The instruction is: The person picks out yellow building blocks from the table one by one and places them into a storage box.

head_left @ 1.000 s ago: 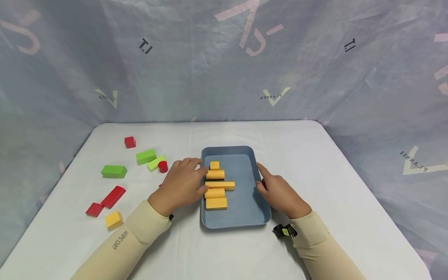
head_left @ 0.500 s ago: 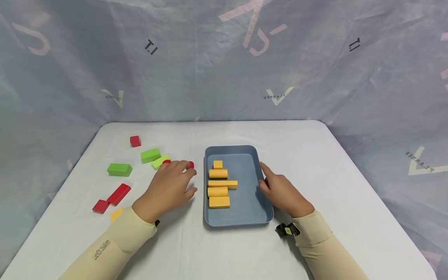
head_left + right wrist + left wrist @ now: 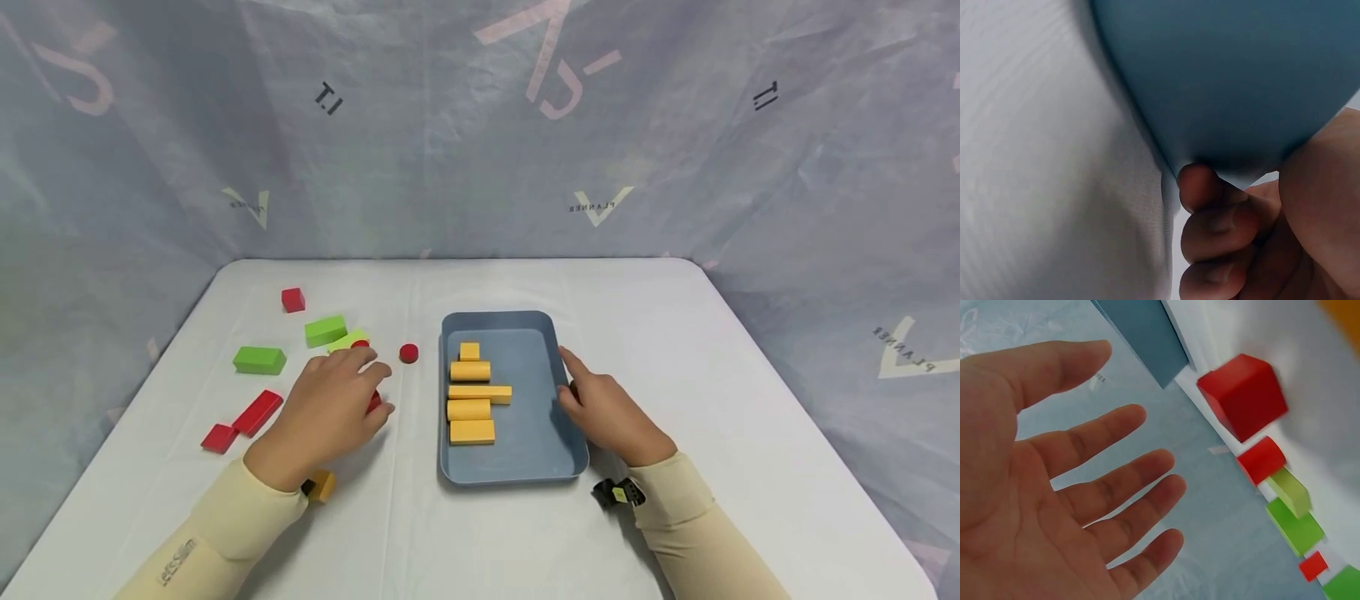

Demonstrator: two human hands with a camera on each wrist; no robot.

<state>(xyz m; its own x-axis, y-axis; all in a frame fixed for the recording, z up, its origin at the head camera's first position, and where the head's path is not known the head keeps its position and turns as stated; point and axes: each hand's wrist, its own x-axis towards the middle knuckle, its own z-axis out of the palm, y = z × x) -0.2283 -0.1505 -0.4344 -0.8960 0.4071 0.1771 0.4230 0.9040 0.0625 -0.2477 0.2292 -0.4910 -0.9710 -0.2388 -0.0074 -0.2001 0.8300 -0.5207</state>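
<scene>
My left hand (image 3: 327, 404) hovers over the table left of the tray, its fingers spread and holding nothing. A red block (image 3: 1244, 397) shows partly behind its fingers in the head view and fully in the left wrist view. Beside the wrist lies a yellow block (image 3: 322, 486), partly hidden by the sleeve. My right hand (image 3: 611, 417) grips the right side of the blue-grey tray (image 3: 513, 481), thumb at the wall and other fingers curled beneath the edge in the right wrist view. Along the tray's left side lie several yellow blocks (image 3: 470, 410), including cylinders.
A red round block (image 3: 408, 354) lies between left hand and tray. Beyond the left hand are green blocks (image 3: 259, 360), a light green block (image 3: 1290, 490) with a red cylinder (image 3: 1263, 459), and a red cube (image 3: 293, 300). Two flat red blocks (image 3: 257, 413) lie further left.
My left hand has withdrawn from the yellow blocks in the tray and moved left, uncovering the red round block. The right hand stays at the tray's right side.
</scene>
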